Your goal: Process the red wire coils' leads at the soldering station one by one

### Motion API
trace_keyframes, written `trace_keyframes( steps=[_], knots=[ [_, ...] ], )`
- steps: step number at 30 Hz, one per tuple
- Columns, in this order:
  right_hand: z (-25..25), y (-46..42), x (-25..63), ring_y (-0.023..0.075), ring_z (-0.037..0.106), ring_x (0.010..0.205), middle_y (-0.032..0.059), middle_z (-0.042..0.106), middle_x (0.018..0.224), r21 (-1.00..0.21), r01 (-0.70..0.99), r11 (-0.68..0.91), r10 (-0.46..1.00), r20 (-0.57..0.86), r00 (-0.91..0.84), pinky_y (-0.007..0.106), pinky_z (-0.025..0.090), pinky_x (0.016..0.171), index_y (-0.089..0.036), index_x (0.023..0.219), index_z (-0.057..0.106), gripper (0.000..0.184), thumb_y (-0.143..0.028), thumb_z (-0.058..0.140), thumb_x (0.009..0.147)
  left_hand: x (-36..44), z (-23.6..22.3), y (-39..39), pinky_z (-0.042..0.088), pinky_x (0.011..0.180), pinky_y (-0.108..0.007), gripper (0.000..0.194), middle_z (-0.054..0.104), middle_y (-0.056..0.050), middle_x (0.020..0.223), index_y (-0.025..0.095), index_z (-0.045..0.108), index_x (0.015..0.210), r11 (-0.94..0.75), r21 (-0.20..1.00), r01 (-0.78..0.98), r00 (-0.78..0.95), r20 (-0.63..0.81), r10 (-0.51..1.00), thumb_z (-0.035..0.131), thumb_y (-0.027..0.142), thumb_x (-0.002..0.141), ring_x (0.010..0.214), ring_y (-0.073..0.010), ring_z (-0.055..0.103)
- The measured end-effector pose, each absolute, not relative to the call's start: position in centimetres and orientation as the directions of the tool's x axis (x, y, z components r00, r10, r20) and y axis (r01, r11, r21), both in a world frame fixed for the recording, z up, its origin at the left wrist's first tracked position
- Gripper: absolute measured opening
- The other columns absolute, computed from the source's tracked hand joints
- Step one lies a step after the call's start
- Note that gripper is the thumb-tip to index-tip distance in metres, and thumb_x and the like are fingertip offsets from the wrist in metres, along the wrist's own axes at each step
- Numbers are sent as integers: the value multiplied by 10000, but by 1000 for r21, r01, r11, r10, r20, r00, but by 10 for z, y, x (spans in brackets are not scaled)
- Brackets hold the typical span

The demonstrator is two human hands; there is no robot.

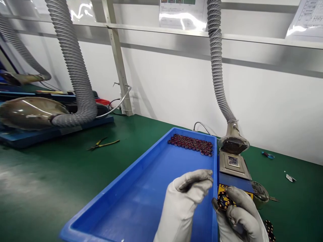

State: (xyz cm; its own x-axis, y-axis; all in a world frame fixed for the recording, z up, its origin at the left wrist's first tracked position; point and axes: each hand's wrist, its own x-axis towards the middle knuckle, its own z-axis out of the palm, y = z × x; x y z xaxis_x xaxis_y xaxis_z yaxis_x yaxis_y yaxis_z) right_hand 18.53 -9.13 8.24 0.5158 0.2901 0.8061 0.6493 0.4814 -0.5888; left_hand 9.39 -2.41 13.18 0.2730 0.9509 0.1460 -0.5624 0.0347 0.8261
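My left hand (185,198), in a grey glove, hovers over the near right part of a long blue tray (131,188); its fingers curl together with nothing visible in them. Just to its right, my gloved right hand (239,215) pinches a small round coil (223,200) wound with dark red and yellow wire, held over the tray's right rim. Several more such coils (191,144) lie in rows at the tray's far end. A few coils (269,230) rest on the green table by my right wrist.
A solder pot (233,166) stands right of the tray under a grey extraction hose (219,77). A small metal dish (259,195) sits beside it. Yellow-handled pliers (103,144) lie on the green mat at left, near a second hose and hood (30,112).
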Motion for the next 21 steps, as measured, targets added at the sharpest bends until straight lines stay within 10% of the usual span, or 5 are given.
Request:
trace_keyframes(
  steps=[6, 21],
  knots=[
    [80, -88, 183, 231, 647, 860, -6, 707, 888, -488, 742, 460, 206, 871, 445, 374, 505, 766, -286, 776, 629, 378, -3, 744, 554, 91, 143, -29, 502, 574, -186, 174, 719, -11, 681, 168, 711, 698, 175, 922, -346, 437, -7, 900, 704, 141, 526, 634, -144, 633],
    [80, -86, 187, 212, 634, 842, 9, 679, 924, -406, 805, 432, 259, 911, 320, 361, 501, 751, -282, 794, 617, 327, -35, 701, 596, 98, 136, -26, 492, 576, -135, 179, 711, 0, 638, 158, 702, 718, 258, 779, -572, 449, 34, 893, 721, 92, 553, 590, -95, 625]
  ],
)
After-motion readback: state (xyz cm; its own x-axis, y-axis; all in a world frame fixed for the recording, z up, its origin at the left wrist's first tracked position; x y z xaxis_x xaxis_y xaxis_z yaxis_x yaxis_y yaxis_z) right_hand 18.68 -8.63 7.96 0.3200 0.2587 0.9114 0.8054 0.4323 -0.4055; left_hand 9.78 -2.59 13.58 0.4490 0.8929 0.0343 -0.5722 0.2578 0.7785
